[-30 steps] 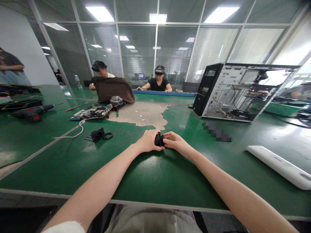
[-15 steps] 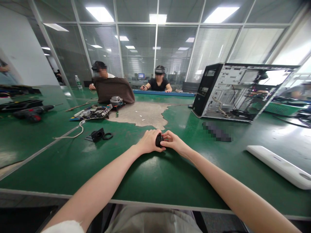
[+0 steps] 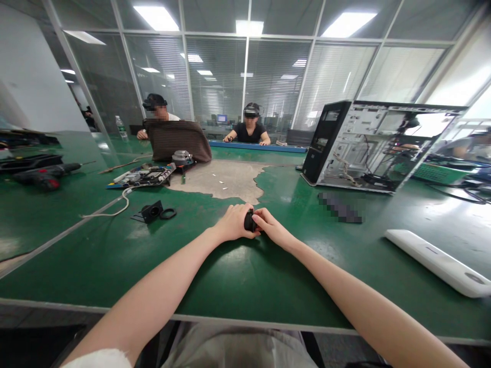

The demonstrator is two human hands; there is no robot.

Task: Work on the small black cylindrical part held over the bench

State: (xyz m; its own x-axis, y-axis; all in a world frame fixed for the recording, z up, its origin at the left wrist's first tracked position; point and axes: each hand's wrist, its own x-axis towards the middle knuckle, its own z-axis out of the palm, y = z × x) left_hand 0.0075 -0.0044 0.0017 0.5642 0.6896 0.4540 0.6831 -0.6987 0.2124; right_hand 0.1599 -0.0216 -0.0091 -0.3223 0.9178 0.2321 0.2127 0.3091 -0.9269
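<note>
A small black round part is between my hands above the green table. My left hand wraps round it from the left. My right hand pinches the right side of the same part with bent fingers. The part's far side is hidden by my fingers. On the table to the left lie a black bracket-like part and, right beside it, a black ring.
An open computer case stands at the back right, with a white bar-shaped object nearer. A circuit board, white cable and drill are left. Two people sit across the table.
The fingers of my right hand have shifted slightly on the black round part. My left hand keeps its hold. The whole view has moved a little.
</note>
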